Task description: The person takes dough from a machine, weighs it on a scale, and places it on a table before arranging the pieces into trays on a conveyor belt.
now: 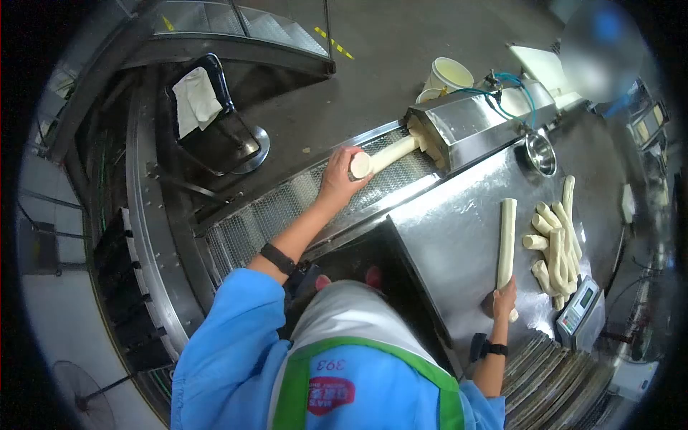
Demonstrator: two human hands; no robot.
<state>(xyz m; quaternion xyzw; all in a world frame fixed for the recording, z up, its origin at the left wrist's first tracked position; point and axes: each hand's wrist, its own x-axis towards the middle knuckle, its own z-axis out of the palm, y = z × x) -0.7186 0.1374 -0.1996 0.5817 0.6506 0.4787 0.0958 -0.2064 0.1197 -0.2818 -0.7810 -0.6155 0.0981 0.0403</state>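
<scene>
A pale dough log (394, 153) comes out of the metal machine's outlet onto a mesh conveyor. My left hand (341, 176) is closed at its near end, where a round, pale cut face (360, 165) points up toward me. On the steel table, my right hand (504, 298) is wrapped around the lower part of another long dough log (507, 240), and a short bit of it shows below the fingers. To the right of that hand lies a loose pile of dough pieces (555, 247), some long and some short.
The mesh conveyor (265, 236) runs down and left from the machine (480, 122). A metal bowl (540, 155) sits beside the machine on the steel table (444, 236). A digital scale (581, 313) and stacked trays (552, 373) are at lower right. A chair (208, 107) stands beyond the conveyor.
</scene>
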